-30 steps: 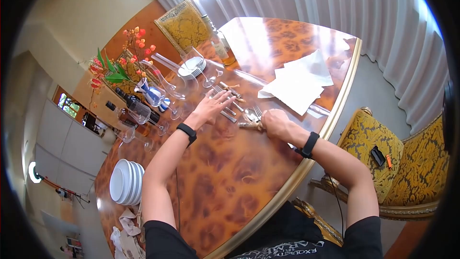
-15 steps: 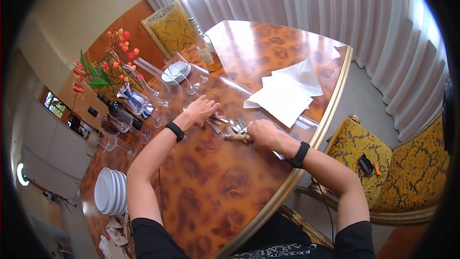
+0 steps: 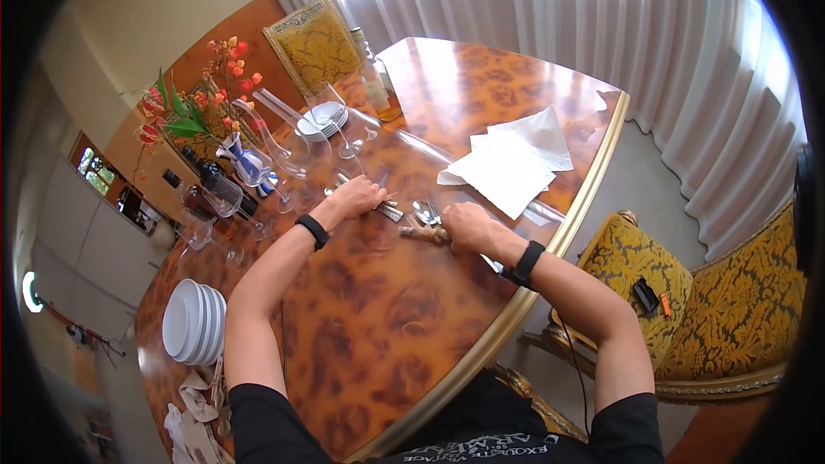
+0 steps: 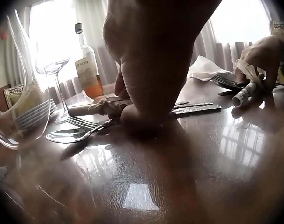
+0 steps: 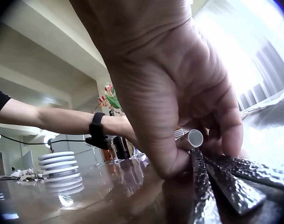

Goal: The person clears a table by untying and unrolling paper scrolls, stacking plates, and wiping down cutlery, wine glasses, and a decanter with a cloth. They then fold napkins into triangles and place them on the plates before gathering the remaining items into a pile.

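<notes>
On the glossy table, my left hand [image 3: 357, 198] grips a cutlery bundle from above. A fork [image 4: 83, 123], a spoon [image 4: 67, 136] and a tied paper-like roll [image 4: 83, 109] stick out on one side of it in the left wrist view, textured handles [image 4: 198, 108] on the other. My right hand [image 3: 468, 226] grips a second bundle to the right. From its fingers come a spoon [image 3: 424, 212] and a fork at one end, and a roll [image 3: 419, 233] tied with pale string. The right wrist view has its hammered metal handles [image 5: 235, 189] fanning out under the fingertips.
White papers or napkins [image 3: 507, 167] lie beyond the right hand. Wine glasses [image 3: 348, 144], a decanter, bottles [image 3: 378, 90] and a flower vase [image 3: 249, 163] stand along the left and back. Stacked plates [image 3: 193, 322] and crumpled cloths [image 3: 196, 397] sit at the near left.
My left hand has gone from spread fingers over its cutlery to fingers curled down on it. The right hand keeps its grip on its bundle. The head view has shifted slightly.
</notes>
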Motion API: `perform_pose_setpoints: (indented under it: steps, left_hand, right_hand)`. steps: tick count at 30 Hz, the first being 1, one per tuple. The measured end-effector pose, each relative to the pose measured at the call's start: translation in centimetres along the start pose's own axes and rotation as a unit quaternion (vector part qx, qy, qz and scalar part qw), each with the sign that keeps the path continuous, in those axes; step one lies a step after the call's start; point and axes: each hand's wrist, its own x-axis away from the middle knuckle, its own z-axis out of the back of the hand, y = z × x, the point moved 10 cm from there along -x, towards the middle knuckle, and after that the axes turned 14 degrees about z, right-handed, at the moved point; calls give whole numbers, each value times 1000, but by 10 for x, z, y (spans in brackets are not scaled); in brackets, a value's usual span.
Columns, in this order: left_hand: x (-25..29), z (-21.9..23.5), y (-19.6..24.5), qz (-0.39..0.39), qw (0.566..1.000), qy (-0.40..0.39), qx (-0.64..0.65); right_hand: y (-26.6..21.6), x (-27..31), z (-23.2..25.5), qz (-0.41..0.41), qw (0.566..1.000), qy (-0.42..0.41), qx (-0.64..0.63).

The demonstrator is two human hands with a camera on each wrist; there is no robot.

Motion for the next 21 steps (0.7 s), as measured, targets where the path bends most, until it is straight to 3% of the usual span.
perform_pose_setpoints:
  steps: [5, 8, 12, 14, 18, 21]
  left_hand:
    - [13, 14, -1, 20, 999, 40, 7]
    - [21, 5, -3, 21, 998, 8, 56]
    - [38, 6, -15, 88, 993, 37, 72]
    - [51, 7, -18, 118, 989, 50, 77]
    - [102, 19, -26, 187, 973, 34, 135]
    - [166, 72, -29, 256, 951, 32, 173]
  right_hand:
    - [-5, -3, -3, 15, 999, -36, 11]
    - [-7, -1, -3, 24, 999, -25, 30]
    - [-11, -4, -19, 44, 998, -2, 39]
    - [-12, 0, -23, 15, 992, 26, 123]
    - [-13, 6, -22, 22, 993, 66, 99]
    - [-12, 5, -23, 52, 986, 100, 123]
